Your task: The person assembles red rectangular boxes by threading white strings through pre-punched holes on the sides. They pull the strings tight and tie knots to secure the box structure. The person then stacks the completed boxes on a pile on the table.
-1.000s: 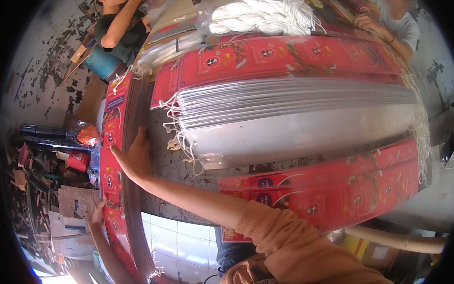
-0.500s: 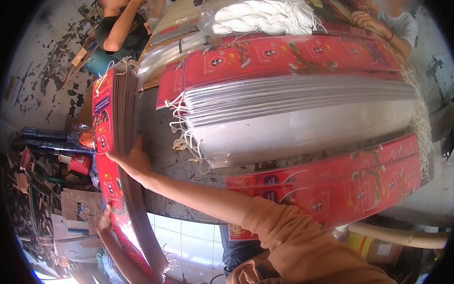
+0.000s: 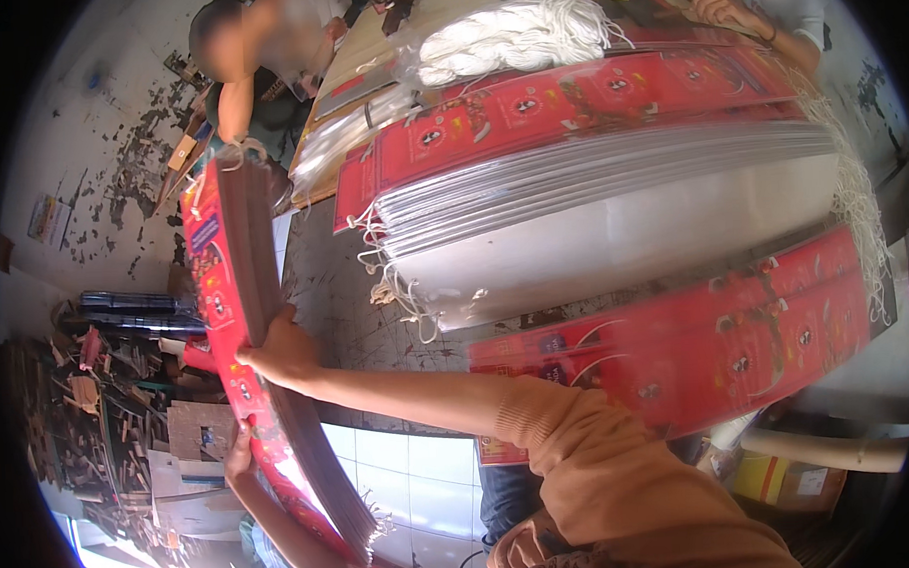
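Note:
A long thick stack of red printed strip banners (image 3: 220,292) stands on edge at the left, with white string loops at its far and near ends. My right hand (image 3: 282,355), its arm in a tan sleeve, reaches across and grips the stack around its middle, thumb on the red face. Lower down, my left hand (image 3: 242,452) holds the same stack from its left side; part of that hand is hidden. To the right lies a big pile of strips with silvery-white backs (image 3: 613,228), strings hanging from both ends. More red banners (image 3: 677,346) lie nearer to me.
White string hanks (image 3: 516,31) rest on the far side of the worn table (image 3: 350,298). One person (image 3: 258,101) is at the far left, and another person's hands (image 3: 725,14) are at the far right. Scrap wood (image 3: 79,417) heaps at the left; a cardboard box (image 3: 807,482) sits below right.
The held stack has shifted slightly to the right in the view, with both hands still on it. The person at far left has leaned in, and my view has turned a little.

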`<state>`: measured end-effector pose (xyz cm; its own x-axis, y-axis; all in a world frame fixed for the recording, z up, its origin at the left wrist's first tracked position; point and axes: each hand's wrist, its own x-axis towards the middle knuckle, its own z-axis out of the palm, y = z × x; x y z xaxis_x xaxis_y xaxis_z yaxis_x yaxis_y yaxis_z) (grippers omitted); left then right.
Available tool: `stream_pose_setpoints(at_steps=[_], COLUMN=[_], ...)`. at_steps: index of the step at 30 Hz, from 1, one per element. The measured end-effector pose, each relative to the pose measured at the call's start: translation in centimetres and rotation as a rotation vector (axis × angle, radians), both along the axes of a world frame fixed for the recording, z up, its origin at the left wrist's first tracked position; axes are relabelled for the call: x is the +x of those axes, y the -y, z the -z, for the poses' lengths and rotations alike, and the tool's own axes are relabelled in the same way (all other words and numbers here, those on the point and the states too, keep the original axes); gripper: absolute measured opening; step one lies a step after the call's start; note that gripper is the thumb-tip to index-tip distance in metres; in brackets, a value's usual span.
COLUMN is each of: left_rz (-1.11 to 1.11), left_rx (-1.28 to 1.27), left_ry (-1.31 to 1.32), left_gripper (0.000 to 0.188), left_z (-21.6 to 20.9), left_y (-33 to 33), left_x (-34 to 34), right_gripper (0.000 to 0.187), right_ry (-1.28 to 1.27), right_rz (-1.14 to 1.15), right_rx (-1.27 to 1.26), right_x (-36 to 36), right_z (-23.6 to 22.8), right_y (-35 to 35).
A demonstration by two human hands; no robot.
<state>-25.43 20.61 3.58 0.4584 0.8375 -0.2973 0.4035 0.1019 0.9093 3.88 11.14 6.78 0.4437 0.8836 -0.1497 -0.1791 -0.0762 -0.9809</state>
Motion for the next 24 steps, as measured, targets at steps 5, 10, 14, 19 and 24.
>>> stream_pose_setpoints(at_steps=[5, 10, 14, 19, 24], left_rz=[0.014, 0.226, 0.436, 0.819, 1.006], left_rx=[0.245, 0.467, 0.438, 0.413, 0.355], left_ry=[-0.053, -0.076, -0.068, -0.167, -0.177], left_gripper=[0.076, 0.091, 0.083, 0.082, 0.076], left_z=[-7.8, -18.0, -22.9, -23.9, -25.1], left_y=[-1.1, 0.5, 0.2, 3.4, 7.1], left_x=[0.4, 10.4, 20.1, 37.4, 46.4], right_gripper=[0.075, 0.068, 0.062, 0.072, 0.058], right_ry=[-0.126, -0.188, -0.26, -0.529, -0.558], right_rz=[0.037, 0.227, 0.515, 0.869, 1.171], right_rx=[0.26, 0.467, 0.67, 0.867, 1.006], right_x=[2.3, 7.5, 11.9, 19.7, 23.3], right_z=[-5.6, -11.3, -13.4, -13.7, -13.5], right_y=[2.1, 5.1, 6.5, 11.1, 13.5])
